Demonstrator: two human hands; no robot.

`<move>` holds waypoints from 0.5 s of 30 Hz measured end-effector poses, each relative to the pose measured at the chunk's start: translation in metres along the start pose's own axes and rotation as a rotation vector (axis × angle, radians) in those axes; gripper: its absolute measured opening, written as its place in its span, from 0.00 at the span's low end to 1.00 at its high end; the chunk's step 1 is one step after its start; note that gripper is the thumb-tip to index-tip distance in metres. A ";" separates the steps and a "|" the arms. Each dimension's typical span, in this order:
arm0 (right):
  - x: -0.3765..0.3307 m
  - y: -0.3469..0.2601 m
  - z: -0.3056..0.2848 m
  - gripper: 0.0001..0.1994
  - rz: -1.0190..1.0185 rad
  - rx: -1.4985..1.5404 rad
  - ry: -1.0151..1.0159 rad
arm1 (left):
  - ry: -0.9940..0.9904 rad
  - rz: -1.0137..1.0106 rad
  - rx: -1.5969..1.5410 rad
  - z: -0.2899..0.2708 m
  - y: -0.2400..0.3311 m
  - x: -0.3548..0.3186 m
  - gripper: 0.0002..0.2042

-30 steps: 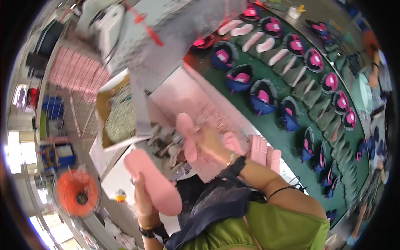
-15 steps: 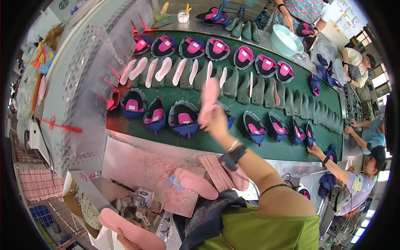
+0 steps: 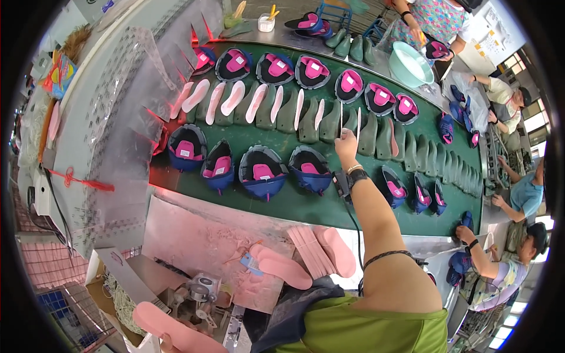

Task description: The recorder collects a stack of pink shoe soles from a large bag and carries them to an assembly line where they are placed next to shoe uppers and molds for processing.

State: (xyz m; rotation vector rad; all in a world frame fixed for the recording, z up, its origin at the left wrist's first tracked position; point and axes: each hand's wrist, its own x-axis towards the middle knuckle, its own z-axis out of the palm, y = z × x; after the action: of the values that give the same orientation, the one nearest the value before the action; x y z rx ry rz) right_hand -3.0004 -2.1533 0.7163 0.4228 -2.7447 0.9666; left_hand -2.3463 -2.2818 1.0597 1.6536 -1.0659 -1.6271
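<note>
Head view shows the right hand (image 3: 346, 144) stretched out over the green bench (image 3: 294, 203), its grip closed on a pale insole (image 3: 358, 120) seen nearly edge-on, held upright just above the fingers and against a green shoe last (image 3: 369, 134) in the far row. That row of lasts runs along the far edge of the bench, several of them already carrying pink insoles (image 3: 234, 97). Nearer the person stands a row of dark blue shoe uppers (image 3: 262, 171) with pink linings, and a further row of the same uppers lies beyond the lasts. At the near edge of the bench a stack of pink insoles (image 3: 321, 253) rests on a pale pink board (image 3: 194, 235), with a single pink insole (image 3: 284, 268) just beside it. The left hand (image 3: 170, 342) shows only at the lower edge, its grip closed on another pink insole (image 3: 176, 329) lying flat across it. Toward the far right corner sits a pale green bowl (image 3: 409, 66), and other people work along the right edge of the bench.
</note>
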 end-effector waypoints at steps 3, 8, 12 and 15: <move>-0.032 -0.055 -0.002 0.19 -0.026 0.033 0.052 | 0.113 -0.166 -0.054 -0.009 -0.003 -0.010 0.31; -0.064 -0.133 -0.023 0.16 -0.244 0.490 -0.163 | 0.075 -0.189 0.029 -0.017 -0.054 -0.002 0.31; -0.135 -0.219 -0.054 0.10 -0.104 0.950 -0.677 | -0.101 -0.065 -0.180 0.019 -0.095 -0.036 0.19; -0.209 -0.248 -0.105 0.09 -0.249 0.923 -0.980 | -0.382 -0.142 -0.089 0.018 -0.130 -0.047 0.13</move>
State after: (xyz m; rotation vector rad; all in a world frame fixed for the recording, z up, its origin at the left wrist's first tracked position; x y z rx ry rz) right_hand -2.7124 -2.2293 0.8822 1.7081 -2.5457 2.3954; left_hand -2.3431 -2.1730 0.9724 1.4207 -1.0529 -2.1119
